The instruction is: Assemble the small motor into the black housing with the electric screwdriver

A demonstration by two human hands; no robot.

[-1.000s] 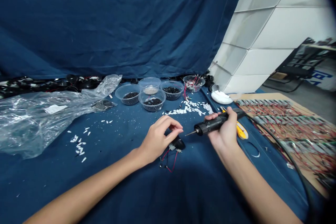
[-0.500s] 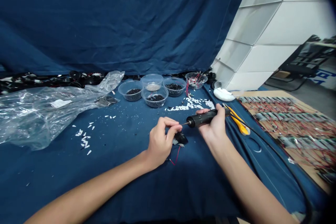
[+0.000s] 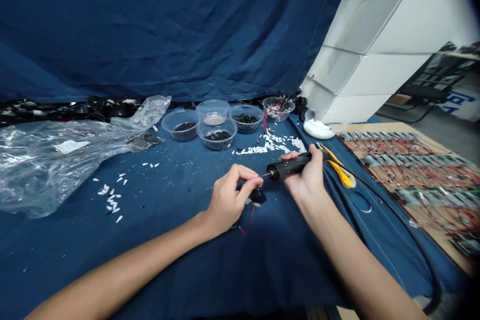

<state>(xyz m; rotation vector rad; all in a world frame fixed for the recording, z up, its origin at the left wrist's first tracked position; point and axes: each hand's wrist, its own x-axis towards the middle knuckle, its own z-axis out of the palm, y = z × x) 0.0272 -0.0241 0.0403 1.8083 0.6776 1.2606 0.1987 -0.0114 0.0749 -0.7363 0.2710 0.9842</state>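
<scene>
My right hand (image 3: 308,172) is wrapped round a black electric screwdriver (image 3: 287,167), which lies nearly level with its thin bit pointing left. A black cord runs from its back end. At the bit's tip, the thumb and forefinger of my left hand (image 3: 230,197) are pinched together; whatever is between them is too small to make out. Just below those fingers is a black plastic part (image 3: 258,195) with a small pale connector and a thin red wire (image 3: 250,221). My left hand hides some of it, so I cannot tell whether the other fingers touch it.
Clear bowls of small black pieces (image 3: 217,141) stand at the back, near a bowl of red-wired parts (image 3: 278,110). White bits (image 3: 266,146) are strewn before them. Left lies a plastic bag (image 3: 75,160); right, yellow-handled pliers (image 3: 342,172) and a board (image 3: 390,132) with rows of wired parts.
The view has shifted slightly, so the bowls and bag appear a little further left and higher. Both hands keep their hold, with the bit still at my left fingertips.
</scene>
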